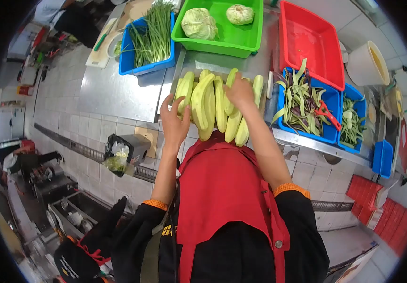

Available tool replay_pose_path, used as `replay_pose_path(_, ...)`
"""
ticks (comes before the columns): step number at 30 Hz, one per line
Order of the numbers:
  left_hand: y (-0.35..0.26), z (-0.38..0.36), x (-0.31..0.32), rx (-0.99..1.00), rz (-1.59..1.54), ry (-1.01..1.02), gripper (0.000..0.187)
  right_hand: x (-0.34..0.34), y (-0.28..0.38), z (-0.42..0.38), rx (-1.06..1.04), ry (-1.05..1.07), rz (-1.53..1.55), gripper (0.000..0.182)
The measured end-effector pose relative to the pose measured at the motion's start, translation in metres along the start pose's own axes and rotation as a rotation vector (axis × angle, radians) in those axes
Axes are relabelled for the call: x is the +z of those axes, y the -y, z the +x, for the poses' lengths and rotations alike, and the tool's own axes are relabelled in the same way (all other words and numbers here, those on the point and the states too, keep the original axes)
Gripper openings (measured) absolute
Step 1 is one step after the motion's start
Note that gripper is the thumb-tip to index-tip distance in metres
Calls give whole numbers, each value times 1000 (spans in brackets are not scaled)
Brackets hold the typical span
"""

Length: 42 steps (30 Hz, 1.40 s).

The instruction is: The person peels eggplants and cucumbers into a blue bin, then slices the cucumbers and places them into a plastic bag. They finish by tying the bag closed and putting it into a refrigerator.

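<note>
The peeled cucumbers (pixel 215 106) lie in a row at the near edge of the steel counter (pixel 113 92). The left hand (pixel 174 123) rests open-fingered against the row's left end, grasping nothing. The right hand (pixel 239 92) lies palm-down on the cucumbers; its grip cannot be determined.

I saw peeled cucumbers (pixel 215 106), pale green-yellow and curved, lying side by side in a tight row at the steel counter's near edge, ends pointing twelve and six o'clock, the six o'clock tips hanging just past the rim.
</note>
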<state>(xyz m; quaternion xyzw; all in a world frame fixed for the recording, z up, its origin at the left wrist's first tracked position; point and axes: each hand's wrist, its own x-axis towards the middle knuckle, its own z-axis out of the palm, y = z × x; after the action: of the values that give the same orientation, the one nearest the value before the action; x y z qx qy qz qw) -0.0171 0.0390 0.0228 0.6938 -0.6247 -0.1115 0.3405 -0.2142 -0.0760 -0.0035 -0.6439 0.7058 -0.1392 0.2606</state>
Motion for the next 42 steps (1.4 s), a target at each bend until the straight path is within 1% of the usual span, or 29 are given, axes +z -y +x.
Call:
replay_pose_path(1,0,3,0,89,79,-7,30,5,6,0,38,24,-84,60)
replay_pose_path(2,-1,6,2,182,150,-16,30,3,6,2,59,59,-64,63)
replay_pose_path(4,-15,8,1,234,214,-40,27,-15,8,-1,99,141,-31,69)
replay_pose_path(5,-22,6,-1,255,250,-52,26,-18,-5,0,126,132,101,72)
replay_pose_path(6,-26,3,-2,227,268,-47,29,-23,-27,8,145,119,234,74)
replay_pose_path(7,-26,0,-2,178,227,1,30,-28,-48,17,156,106,367,77)
replay_pose_path(9,-25,-9,0,68,152,99,33,-26,-59,19,54,70,258,85)
replay_pose_path(10,-25,-10,3,78,188,145,44,-23,-41,7,15,73,157,87)
replay_pose_path(11,-27,-12,5,93,226,174,47,-18,-24,1,-24,72,58,89)
replay_pose_path(12,-30,-10,9,114,262,194,50,-7,-11,4,8,176,-58,93)
replay_pose_path(13,-32,-9,11,134,298,214,53,-1,-4,6,49,159,-78,94)
replay_pose_path(14,-30,-10,14,128,261,263,61,3,2,7,89,145,-98,96)
replay_pose_path(15,-32,-10,13,131,239,263,62,5,6,8,125,135,-118,97)
replay_pose_path(16,-35,-10,13,130,219,260,64,-6,6,10,128,206,-84,85)
replay_pose_path(17,-38,-11,12,127,199,261,65,-8,-4,11,116,157,17,78)
replay_pose_path(18,-39,-11,13,114,197,281,74,-11,-18,11,107,111,118,71)
replay_pose_path(19,-41,-7,15,107,191,282,76,-17,-32,13,93,61,216,64)
replay_pose_path(21,-44,-5,19,84,180,293,80,-44,-55,1,260,280,877,49)
replay_pose_path(24,-40,-3,27,96,136,241,84,-52,-87,-23,338,145,938,49)
replay_pose_path(27,-35,-1,24,-89,-197,220,83,-31,-95,-25,302,-11,669,48)
replay_pose_path(28,-36,4,15,-212,-344,324,83,-23,-96,-20,330,4,702,52)
replay_pose_path(31,-33,8,-3,-636,-990,610,84,-15,-93,-8,303,-107,482,60)
replay_pose_path(32,-33,3,-9,-779,-1087,693,85,-9,-101,4,311,-37,542,60)
replay_pose_path(35,-36,-18,-7,-1010,-1380,969,82,-8,-92,18,281,-29,232,62)
replay_pose_path(36,-40,-24,1,-885,-1393,1085,77,-17,-74,13,303,-47,191,65)
replay_pose_path(37,-44,-31,10,-840,-1449,1113,68,-17,-71,13,305,-60,157,68)
replay_pose_path(39,-50,-31,18,-896,-1235,1160,56,-18,-67,13,304,-85,78,75)
replay_pose_path(40,-55,-30,19,-867,-1139,1115,54,-19,-71,11,254,-122,91,74)
replay_pose_path(42,-64,-28,20,-808,-944,1023,50,-29,-76,12,218,-98,90,72)
